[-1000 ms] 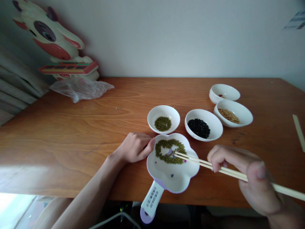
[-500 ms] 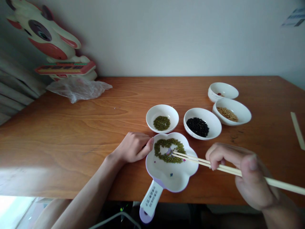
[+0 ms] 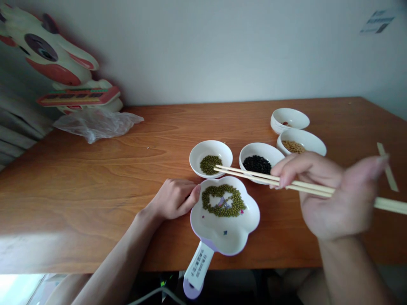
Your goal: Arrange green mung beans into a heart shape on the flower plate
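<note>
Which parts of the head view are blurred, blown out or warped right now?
Head view: the right hand is motion-blurred, most at the thumb near the frame's right edge; the chopsticks smear less toward their tips. The bottom-left corner is blown out white. The table edge bows, a wide-lens warp. The left hand and the green beans in the plate look sharp.

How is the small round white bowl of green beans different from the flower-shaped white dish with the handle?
The small round white bowl has a plain circular rim; the flower-shaped white dish has a scalloped rim and a handle. The bowl's green beans sit heaped; the dish's form a ring. Both are white and rest on the wooden table.
</note>
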`<state>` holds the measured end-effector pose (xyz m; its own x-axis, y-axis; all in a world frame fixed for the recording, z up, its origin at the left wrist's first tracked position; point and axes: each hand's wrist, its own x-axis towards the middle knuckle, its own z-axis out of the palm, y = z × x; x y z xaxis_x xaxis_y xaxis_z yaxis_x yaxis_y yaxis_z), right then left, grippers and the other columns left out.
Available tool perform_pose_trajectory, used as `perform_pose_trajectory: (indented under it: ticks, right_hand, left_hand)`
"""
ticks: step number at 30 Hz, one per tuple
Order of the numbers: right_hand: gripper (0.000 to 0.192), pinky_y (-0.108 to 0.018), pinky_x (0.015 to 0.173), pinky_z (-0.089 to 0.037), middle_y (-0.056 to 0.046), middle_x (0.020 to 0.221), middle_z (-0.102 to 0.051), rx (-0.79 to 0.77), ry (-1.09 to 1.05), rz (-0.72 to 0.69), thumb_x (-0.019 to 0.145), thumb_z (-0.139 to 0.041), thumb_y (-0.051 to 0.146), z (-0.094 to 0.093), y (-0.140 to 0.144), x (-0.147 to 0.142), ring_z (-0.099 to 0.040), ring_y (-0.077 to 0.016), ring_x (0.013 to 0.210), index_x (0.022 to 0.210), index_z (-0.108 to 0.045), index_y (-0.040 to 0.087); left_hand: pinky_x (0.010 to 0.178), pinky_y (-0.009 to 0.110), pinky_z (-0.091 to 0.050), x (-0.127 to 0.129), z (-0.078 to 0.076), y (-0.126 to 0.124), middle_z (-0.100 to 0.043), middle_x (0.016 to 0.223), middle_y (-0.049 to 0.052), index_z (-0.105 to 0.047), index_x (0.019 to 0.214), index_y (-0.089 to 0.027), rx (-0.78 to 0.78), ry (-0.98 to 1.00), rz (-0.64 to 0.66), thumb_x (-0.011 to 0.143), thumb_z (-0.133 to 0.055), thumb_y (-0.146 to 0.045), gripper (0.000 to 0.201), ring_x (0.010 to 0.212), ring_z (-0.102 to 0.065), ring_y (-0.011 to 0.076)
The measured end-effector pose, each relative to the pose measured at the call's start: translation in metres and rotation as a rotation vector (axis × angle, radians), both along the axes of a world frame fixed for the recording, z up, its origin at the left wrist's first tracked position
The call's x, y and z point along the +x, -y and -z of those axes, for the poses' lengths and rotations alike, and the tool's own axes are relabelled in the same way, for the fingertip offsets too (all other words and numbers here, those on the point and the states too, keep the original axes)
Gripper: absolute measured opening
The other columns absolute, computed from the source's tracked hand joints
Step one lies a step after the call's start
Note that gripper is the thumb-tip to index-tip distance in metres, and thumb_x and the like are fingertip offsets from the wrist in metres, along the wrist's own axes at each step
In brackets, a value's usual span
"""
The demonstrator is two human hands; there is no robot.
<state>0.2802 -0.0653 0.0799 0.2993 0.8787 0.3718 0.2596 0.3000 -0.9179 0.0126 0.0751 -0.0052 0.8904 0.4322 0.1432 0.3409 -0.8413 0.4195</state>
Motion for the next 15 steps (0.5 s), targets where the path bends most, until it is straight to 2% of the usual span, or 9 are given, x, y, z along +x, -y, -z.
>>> perform_pose_trajectory:
  ticks: [3,6,11,15]
  right_hand:
    - [0.071,-0.041,0.075,-0.045,-0.006,0.074,-0.063,0.0,-0.014,-0.029,0.096,-0.021,0.074,-0.003,-0.013,-0.012,-0.06,-0.0252,0.078,0.07,-0.066,0.027]
    - [0.071,-0.039,0.072,-0.046,-0.006,0.077,-0.064,-0.002,0.014,-0.044,0.096,-0.018,0.074,-0.005,-0.013,-0.016,-0.06,-0.0242,0.079,0.071,-0.064,0.027]
    - [0.073,-0.039,0.071,-0.045,-0.006,0.077,-0.065,-0.083,0.076,-0.043,0.093,-0.016,0.079,0.0,0.012,0.0,-0.061,-0.0265,0.082,0.071,-0.064,0.028]
    - [0.078,-0.039,0.068,-0.041,-0.005,0.071,-0.061,-0.232,0.138,-0.204,0.089,-0.01,0.082,0.013,0.034,0.018,-0.056,-0.0241,0.071,0.072,-0.061,0.027]
  left_hand:
    - [0.06,0.026,-0.037,-0.001,0.001,0.0,-0.057,0.066,0.001,-0.049,0.069,-0.017,0.003,-0.007,-0.005,0.106,-0.033,-0.03,0.042,0.059,-0.05,0.0113]
    - [0.061,0.025,-0.037,-0.001,0.002,0.0,-0.057,0.066,0.001,-0.049,0.069,-0.017,-0.001,-0.014,-0.005,0.106,-0.033,-0.03,0.042,0.06,-0.05,0.0115]
    - [0.06,0.025,-0.036,-0.002,0.001,-0.001,-0.056,0.065,0.001,-0.048,0.069,-0.017,-0.003,-0.008,-0.009,0.106,-0.034,-0.029,0.042,0.058,-0.048,0.0108]
    - [0.06,0.025,-0.036,-0.002,0.002,-0.001,-0.055,0.064,0.0,-0.048,0.068,-0.017,-0.008,-0.003,-0.003,0.106,-0.034,-0.029,0.042,0.057,-0.048,0.0108]
